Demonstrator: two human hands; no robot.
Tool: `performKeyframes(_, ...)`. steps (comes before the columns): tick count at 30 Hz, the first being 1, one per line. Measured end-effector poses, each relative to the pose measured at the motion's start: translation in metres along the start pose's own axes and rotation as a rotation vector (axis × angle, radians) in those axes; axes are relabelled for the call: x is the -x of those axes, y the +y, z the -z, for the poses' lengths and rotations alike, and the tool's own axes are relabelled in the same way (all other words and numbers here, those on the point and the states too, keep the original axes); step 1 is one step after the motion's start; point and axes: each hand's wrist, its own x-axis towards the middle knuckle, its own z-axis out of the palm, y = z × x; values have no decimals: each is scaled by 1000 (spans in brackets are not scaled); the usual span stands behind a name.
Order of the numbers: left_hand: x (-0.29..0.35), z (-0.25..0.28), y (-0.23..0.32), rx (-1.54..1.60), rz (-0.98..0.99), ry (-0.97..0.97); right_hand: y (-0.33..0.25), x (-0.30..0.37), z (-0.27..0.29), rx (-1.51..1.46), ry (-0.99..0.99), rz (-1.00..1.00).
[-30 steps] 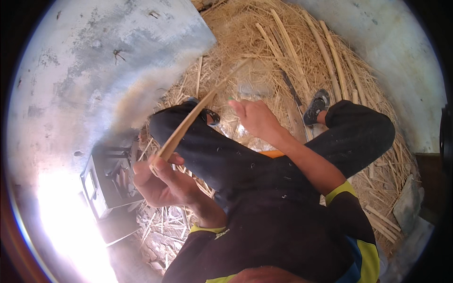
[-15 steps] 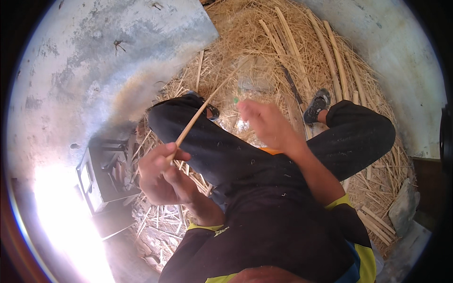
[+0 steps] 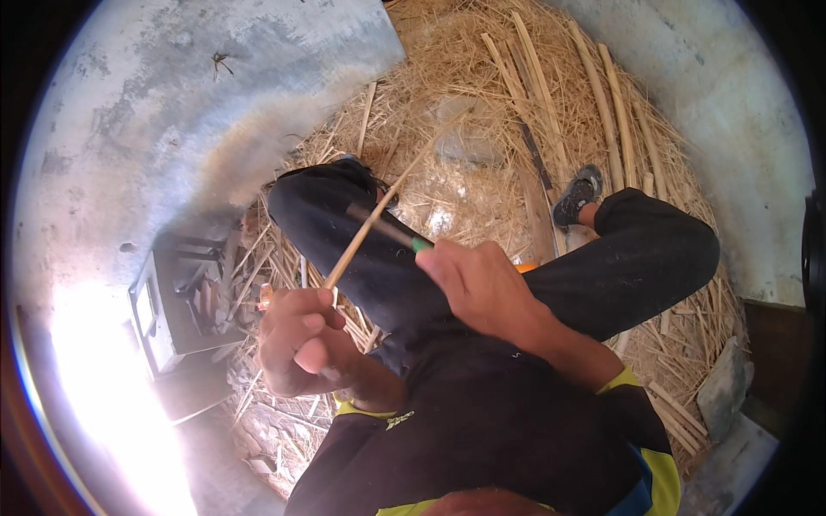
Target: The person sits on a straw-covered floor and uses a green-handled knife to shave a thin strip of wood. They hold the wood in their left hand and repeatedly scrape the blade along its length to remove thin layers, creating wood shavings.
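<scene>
A long, thin bamboo stick [image 3: 351, 252] slants away from me to the upper right, its near end pinched in my left hand [image 3: 305, 340]. My right hand [image 3: 486, 288] is closed round a knife, with a bit of its green handle [image 3: 421, 245] showing at the fingers. Blurred by motion, the knife's narrow blade [image 3: 391, 229] crosses the stick some way beyond my left fingers. Whether blade and stick touch, I cannot tell. Both hands are over my lap, between my bent, spread legs.
Shavings and straw [image 3: 413, 112] cover the floor. Several long bamboo strips [image 3: 594, 95] lie at the far right. A flat stone [image 3: 469, 142] sits between my feet, and another stone [image 3: 724, 387] at the right. A box-like frame [image 3: 176, 318] stands left, near the pale wall [image 3: 172, 129].
My right hand has moved slightly left and nearer to me, bringing the knife blade into view across the stick. My left hand still grips the stick and has turned a little.
</scene>
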Motion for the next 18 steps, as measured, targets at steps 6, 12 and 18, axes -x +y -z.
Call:
performKeyframes(6, 0, -3, 2, 127, 43, -58, 15, -11, 1, 108, 22, -43)
performKeyframes(12, -2, -22, 9, 179, 79, -24, -17, -7, 16, -8, -134, 80)
performKeyframes(18, -6, -27, 7, 195, 56, -38, 22, -22, 7, 95, 16, -10)
